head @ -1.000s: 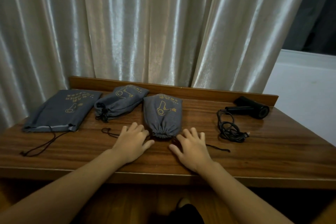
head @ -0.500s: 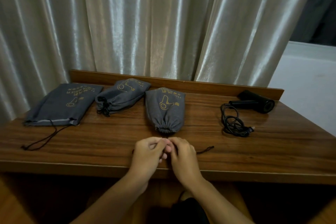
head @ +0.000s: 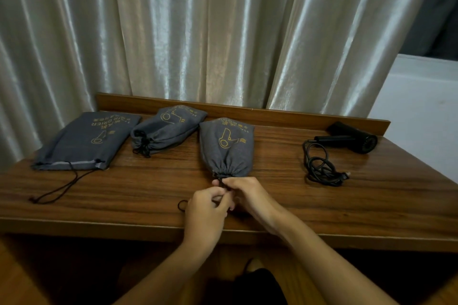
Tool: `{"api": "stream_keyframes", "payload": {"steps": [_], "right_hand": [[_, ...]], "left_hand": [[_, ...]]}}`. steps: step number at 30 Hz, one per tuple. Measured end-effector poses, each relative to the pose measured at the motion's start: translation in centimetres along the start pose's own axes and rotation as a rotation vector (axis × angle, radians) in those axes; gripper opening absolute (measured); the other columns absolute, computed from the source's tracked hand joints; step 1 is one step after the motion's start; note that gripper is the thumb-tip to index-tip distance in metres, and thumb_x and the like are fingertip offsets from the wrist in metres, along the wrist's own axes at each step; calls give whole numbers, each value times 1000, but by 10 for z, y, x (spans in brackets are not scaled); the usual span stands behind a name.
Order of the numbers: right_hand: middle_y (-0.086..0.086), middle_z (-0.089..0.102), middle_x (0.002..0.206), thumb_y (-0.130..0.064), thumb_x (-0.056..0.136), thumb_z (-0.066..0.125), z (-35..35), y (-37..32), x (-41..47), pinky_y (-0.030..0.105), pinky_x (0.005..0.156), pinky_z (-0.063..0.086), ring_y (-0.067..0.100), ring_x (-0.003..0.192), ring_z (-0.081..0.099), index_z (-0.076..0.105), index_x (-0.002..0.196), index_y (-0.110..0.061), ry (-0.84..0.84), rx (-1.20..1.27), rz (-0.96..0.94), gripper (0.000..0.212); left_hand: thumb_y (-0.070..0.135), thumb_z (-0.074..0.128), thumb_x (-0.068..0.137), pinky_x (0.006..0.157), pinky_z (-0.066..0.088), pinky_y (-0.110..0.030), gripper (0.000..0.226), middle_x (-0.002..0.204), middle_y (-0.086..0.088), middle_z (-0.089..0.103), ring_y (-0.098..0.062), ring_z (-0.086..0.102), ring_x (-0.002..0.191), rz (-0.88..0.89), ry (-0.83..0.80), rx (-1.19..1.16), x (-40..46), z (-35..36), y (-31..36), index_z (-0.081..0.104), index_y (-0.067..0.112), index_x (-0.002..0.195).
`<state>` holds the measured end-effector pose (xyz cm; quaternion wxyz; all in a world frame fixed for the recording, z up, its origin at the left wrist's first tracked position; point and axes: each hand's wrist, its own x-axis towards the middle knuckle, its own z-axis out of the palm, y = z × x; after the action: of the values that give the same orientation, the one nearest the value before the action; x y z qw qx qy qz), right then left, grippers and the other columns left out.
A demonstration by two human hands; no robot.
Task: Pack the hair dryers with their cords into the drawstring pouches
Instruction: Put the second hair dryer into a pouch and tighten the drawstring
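Observation:
Three grey drawstring pouches with yellow dryer prints lie on the wooden table (head: 371, 200). The middle pouch (head: 226, 146) is full and gathered at its mouth. Just below that mouth my left hand (head: 207, 215) and my right hand (head: 247, 195) meet and pinch its dark drawstring (head: 182, 205), a loop of which shows left of my left hand. A second full pouch (head: 166, 130) lies tied behind, and a flat, unfilled pouch (head: 86, 140) lies at the far left with its string (head: 62, 188) trailing. A black hair dryer (head: 352, 138) lies at the back right, its black cord (head: 322, 168) bunched in front.
A low wooden ledge (head: 272, 112) runs along the table's back, with shiny curtains (head: 198, 32) hanging behind it. A pale wall or sill (head: 421, 96) is at the right. The table's front edge is just under my wrists.
My hands went from lying flat either side of the middle pouch's mouth to meeting in front of it. They now pinch the drawstring closer to the gathered mouth.

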<state>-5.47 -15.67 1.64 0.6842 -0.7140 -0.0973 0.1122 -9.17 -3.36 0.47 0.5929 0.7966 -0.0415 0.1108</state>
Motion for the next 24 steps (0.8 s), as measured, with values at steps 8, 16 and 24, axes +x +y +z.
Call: {"api": "stream_keyframes", "payload": {"steps": [8,16,24], "right_hand": [[2,73,77,-12,99,56,-4,7,-2,19,62,50,10,64,62,75,100,-3,128,-121,-90,21],[5,72,78,-6,104,44,-1,6,-9,17,65,48,12,70,62,70,100,4,148,-142,-138,29],[15,74,83,-1,103,42,4,3,-14,20,69,52,10,74,66,70,103,-7,137,-170,-246,28]], "left_hand": [[6,51,97,67,54,-30,27,77,3,73,-9,65,63,-136,-128,-57,-2,-12,5,72,22,92],[17,64,89,81,52,-31,14,89,2,70,-9,64,83,-6,58,192,16,-24,6,76,22,87],[16,71,87,55,45,-8,16,57,-3,66,-5,60,55,-107,-136,-134,24,-17,7,77,4,79]]}}
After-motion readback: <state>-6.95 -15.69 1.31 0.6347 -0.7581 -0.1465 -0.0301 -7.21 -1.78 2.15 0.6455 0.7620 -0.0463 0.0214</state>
